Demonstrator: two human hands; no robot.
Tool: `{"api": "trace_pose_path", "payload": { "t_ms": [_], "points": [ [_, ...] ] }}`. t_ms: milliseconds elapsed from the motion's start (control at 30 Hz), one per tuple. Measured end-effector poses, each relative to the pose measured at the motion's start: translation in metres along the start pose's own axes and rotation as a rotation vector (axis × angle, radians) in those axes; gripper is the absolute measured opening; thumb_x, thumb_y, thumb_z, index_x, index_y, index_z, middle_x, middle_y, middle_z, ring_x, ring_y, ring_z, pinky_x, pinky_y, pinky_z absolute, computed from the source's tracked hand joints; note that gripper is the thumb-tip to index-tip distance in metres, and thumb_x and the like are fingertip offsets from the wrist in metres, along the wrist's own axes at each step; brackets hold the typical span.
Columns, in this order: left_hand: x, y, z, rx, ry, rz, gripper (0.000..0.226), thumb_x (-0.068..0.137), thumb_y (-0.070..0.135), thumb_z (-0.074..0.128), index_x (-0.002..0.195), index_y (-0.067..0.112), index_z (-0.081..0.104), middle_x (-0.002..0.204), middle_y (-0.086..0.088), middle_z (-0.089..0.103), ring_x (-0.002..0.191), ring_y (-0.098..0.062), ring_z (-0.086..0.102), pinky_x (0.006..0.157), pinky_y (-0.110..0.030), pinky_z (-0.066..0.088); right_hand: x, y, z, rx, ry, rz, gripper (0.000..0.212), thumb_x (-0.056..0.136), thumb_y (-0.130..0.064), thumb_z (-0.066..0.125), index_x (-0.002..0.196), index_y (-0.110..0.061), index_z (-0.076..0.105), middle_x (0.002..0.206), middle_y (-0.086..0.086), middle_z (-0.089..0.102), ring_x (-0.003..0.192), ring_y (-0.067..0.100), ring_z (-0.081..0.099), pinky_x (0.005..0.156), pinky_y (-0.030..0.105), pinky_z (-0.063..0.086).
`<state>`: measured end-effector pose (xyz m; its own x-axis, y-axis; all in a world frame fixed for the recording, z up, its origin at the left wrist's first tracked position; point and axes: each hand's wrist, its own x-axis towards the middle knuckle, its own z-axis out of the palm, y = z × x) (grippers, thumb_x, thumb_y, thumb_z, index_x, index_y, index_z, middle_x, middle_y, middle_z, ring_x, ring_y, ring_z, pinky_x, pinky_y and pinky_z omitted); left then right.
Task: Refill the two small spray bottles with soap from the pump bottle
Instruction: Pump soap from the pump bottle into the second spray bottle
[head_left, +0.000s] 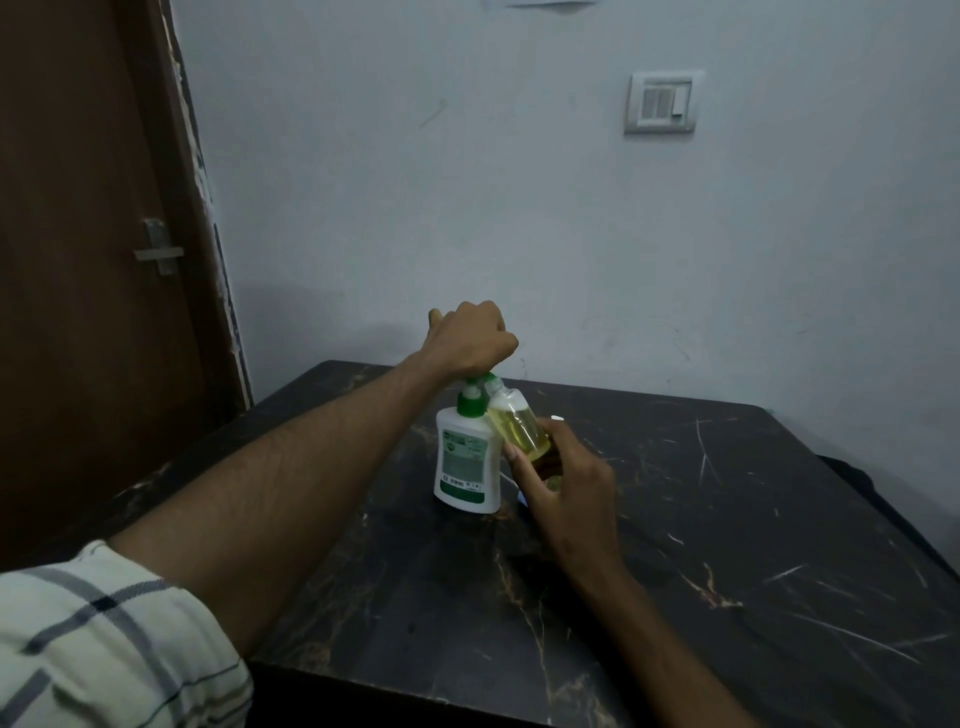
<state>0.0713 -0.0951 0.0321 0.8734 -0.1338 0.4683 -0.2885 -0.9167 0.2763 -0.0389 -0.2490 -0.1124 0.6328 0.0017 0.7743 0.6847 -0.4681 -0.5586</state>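
A white pump bottle (464, 465) with a green pump head stands upright on the dark marble table (727, 545). My left hand (470, 338) sits curled on top of the pump head and hides most of it. My right hand (558, 480) grips a small clear spray bottle (519, 423) holding yellow liquid. That bottle is tilted, its open neck up against the pump's spout. A small white item (557, 418), perhaps a cap, lies on the table just behind my right hand. A second small bottle is not visible.
A brown door (93, 260) with a metal latch stands at the left, close to the table's left edge. The pale wall behind carries a switch plate (662, 103). The table's right edge drops off near a dark object at far right.
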Motion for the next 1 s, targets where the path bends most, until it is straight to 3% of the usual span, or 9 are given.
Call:
{"api": "trace_pose_path", "payload": {
  "t_ms": [133,267,400,567,700,867,1000],
  "points": [
    [-0.0004,-0.0019,0.0025,0.022,-0.009,-0.007,0.017,0.086,0.021,0.06,0.07,0.015,0.057,0.076,-0.006,0.066,0.074,-0.025,0.053,0.081,-0.042,0.027,0.0002,-0.0008,-0.0001,0.0,0.005,0.0,0.029,0.095,-0.045,0.068,0.118,-0.028,0.063,0.093,-0.029,0.058,0.089,-0.007,0.065,0.07,0.014,0.055],
    [-0.0003,0.0023,-0.0025,0.049,-0.01,0.021,0.018,0.088,0.023,0.057,0.071,0.016,0.055,0.076,-0.003,0.06,0.073,-0.024,0.05,0.083,-0.043,0.026,-0.0004,-0.0044,-0.0013,0.02,0.002,-0.012,0.024,0.095,-0.039,0.071,0.115,-0.036,0.058,0.092,-0.034,0.057,0.091,-0.01,0.064,0.07,0.009,0.053],
    [0.0,0.0015,-0.0002,0.045,-0.01,0.007,0.012,0.084,0.021,0.059,0.073,0.017,0.057,0.077,-0.003,0.061,0.074,-0.024,0.051,0.081,-0.043,0.026,-0.0002,-0.0047,-0.0022,0.018,0.005,-0.011,0.024,0.095,-0.037,0.072,0.116,-0.031,0.061,0.092,-0.034,0.055,0.091,-0.013,0.062,0.069,0.006,0.05],
    [-0.0004,0.003,-0.0038,0.065,-0.009,0.025,0.019,0.086,0.024,0.057,0.07,0.016,0.055,0.074,-0.001,0.062,0.073,-0.024,0.053,0.087,-0.045,0.031,-0.0005,-0.0053,-0.0022,0.029,0.002,-0.026,0.025,0.095,-0.038,0.071,0.116,-0.037,0.056,0.093,-0.036,0.055,0.091,-0.014,0.063,0.07,0.007,0.051],
    [-0.0017,0.001,0.0006,0.054,-0.023,0.006,0.014,0.085,0.021,0.058,0.073,0.015,0.059,0.083,-0.005,0.071,0.078,-0.026,0.057,0.086,-0.045,0.03,0.0001,-0.0014,-0.0003,0.018,0.002,-0.013,0.028,0.095,-0.04,0.07,0.12,-0.029,0.063,0.094,-0.031,0.057,0.089,-0.011,0.064,0.07,0.008,0.052],
    [-0.0032,0.0044,-0.0052,0.054,-0.007,0.019,0.016,0.085,0.021,0.058,0.071,0.016,0.057,0.075,-0.003,0.061,0.073,-0.024,0.051,0.085,-0.043,0.028,-0.0002,-0.0032,-0.0004,0.024,0.001,-0.011,0.027,0.095,-0.037,0.072,0.119,-0.034,0.06,0.093,-0.038,0.054,0.091,-0.015,0.062,0.071,0.006,0.05],
    [-0.0039,0.0033,-0.002,0.041,-0.008,-0.004,0.009,0.083,0.019,0.059,0.074,0.017,0.059,0.079,-0.003,0.065,0.076,-0.025,0.053,0.083,-0.043,0.028,-0.0001,-0.0008,0.0002,0.011,0.008,-0.004,0.028,0.095,-0.04,0.072,0.12,-0.031,0.063,0.091,-0.036,0.056,0.089,-0.011,0.064,0.069,0.011,0.054]
  ]
}}
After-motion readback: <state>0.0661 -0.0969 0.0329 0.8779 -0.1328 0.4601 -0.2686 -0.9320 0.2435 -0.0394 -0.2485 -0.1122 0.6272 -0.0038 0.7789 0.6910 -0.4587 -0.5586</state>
